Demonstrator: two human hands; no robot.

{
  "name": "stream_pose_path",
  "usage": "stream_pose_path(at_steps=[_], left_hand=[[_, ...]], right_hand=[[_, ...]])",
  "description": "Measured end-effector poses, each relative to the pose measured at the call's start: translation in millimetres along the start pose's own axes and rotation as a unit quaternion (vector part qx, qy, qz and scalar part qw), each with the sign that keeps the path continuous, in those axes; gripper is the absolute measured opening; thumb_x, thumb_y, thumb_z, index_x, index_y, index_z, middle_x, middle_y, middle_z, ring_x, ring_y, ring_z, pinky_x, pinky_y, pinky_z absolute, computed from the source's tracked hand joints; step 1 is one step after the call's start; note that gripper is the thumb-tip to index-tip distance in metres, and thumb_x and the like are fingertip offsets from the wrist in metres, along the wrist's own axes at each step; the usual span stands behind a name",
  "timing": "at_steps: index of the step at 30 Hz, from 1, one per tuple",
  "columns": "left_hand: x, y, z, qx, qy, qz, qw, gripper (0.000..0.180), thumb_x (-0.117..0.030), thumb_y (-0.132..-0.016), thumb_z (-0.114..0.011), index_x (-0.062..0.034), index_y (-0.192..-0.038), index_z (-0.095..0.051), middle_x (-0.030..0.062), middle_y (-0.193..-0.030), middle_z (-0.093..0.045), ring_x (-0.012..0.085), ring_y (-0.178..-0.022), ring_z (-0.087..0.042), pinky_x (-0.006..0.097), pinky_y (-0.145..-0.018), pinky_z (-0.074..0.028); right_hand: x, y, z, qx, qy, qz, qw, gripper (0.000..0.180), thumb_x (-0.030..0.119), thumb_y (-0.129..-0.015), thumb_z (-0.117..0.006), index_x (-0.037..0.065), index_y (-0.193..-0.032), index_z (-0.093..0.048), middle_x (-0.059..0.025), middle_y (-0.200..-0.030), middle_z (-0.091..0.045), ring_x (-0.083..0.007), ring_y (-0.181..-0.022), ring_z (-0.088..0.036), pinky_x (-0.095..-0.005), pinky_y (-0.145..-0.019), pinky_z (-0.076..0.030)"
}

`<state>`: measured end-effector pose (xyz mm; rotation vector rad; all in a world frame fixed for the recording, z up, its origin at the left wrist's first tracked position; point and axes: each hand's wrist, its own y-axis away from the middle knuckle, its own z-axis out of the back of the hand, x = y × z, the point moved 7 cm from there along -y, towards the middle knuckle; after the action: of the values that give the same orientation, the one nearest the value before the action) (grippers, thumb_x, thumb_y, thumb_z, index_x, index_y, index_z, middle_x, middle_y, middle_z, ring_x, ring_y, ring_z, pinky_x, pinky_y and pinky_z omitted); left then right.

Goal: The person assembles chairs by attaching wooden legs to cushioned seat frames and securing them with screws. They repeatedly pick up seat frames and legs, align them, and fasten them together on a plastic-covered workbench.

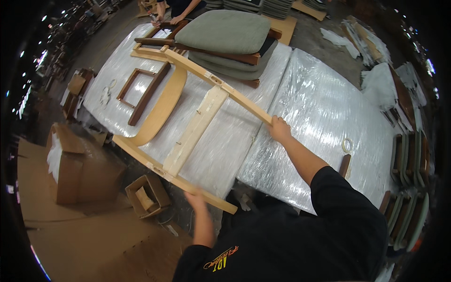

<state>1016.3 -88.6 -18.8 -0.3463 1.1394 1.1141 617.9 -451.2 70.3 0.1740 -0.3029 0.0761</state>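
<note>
A pale wooden chair back frame [157,165] spans the middle of the view, tilted over a plastic-wrapped table [221,150]. Two long posts are joined by a curved back panel [162,110] and a flat crossbar [195,129], from which two small metal pieces stick out. My left hand [196,201], slightly blurred, is closed around the nearer post close to its lower end; its fingers are partly hidden. At the end of the farther post, my right hand [280,129] is closed around the wood.
Grey padded seats [223,33] are stacked at the table's far side, beside a person's hands [176,19]. A dark wooden frame [149,94] and tape roll [346,145] lie on the wrap. Cardboard boxes [148,195] stand left; more padded seats [408,216] stand right.
</note>
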Motion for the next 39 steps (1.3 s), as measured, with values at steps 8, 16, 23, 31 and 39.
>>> stream_pose_path(at_steps=[8, 16, 23, 31, 39], left_hand=[[64, 9, 59, -0.088, 0.039, 0.045, 0.994, 0.046, -0.002, -0.086, -0.069, 0.0037, -0.13, -0.056, 0.0175, -0.117, -0.068, 0.0311, -0.105, -0.067, 0.041, -0.094, -0.052], [25, 2, 94, -0.026, -0.003, 0.017, 1.0, 0.046, -0.005, -0.089, -0.07, 0.0016, -0.133, -0.058, 0.0153, -0.118, -0.07, 0.0275, -0.104, -0.068, 0.039, -0.093, -0.053], [14, -38, 59, -0.024, 0.062, -0.005, 0.998, 0.059, -0.024, -0.1, -0.07, 0.0011, -0.149, -0.048, 0.0232, -0.136, -0.062, 0.0317, -0.119, -0.063, 0.04, -0.102, -0.049], [83, -61, 41, 0.035, 0.13, 0.112, 0.985, 0.063, -0.019, -0.099, -0.071, 0.0063, -0.149, -0.044, 0.025, -0.134, -0.061, 0.0339, -0.118, -0.061, 0.042, -0.104, -0.048], [-1, -36, 42, -0.014, 0.005, 0.076, 0.997, 0.053, -0.015, -0.098, -0.069, 0.0105, -0.141, -0.05, 0.0254, -0.131, -0.063, 0.0338, -0.112, -0.064, 0.041, -0.1, -0.05]], right_hand=[[-1, 74, -8, 0.149, -0.074, 0.127, 0.978, 0.043, 0.032, -0.089, -0.07, 0.001, -0.115, -0.056, -0.025, -0.109, -0.067, -0.0433, -0.1, -0.069, -0.0514, -0.088, -0.057], [-6, 126, -22, 0.157, -0.063, 0.052, 0.984, 0.045, 0.032, -0.085, -0.072, 0.001, -0.114, -0.055, -0.0249, -0.11, -0.066, -0.0431, -0.102, -0.068, -0.0511, -0.09, -0.055], [23, 75, -26, 0.099, -0.044, 0.022, 0.994, 0.042, 0.032, -0.092, -0.071, 0.001, -0.113, -0.053, -0.0276, -0.111, -0.066, -0.0454, -0.103, -0.068, -0.0523, -0.089, -0.054], [32, -24, 19, 0.122, 0.005, 0.027, 0.992, 0.082, 0.059, -0.09, -0.075, -0.003, -0.141, -0.057, -0.0246, -0.136, -0.064, -0.0358, -0.114, -0.069, -0.0438, -0.098, -0.055], [116, -117, -7, 0.32, -0.231, 0.004, 0.919, 0.074, 0.046, -0.09, -0.078, 0.002, -0.144, -0.054, -0.0198, -0.121, -0.068, -0.0271, -0.102, -0.07, -0.0402, -0.088, -0.057]])
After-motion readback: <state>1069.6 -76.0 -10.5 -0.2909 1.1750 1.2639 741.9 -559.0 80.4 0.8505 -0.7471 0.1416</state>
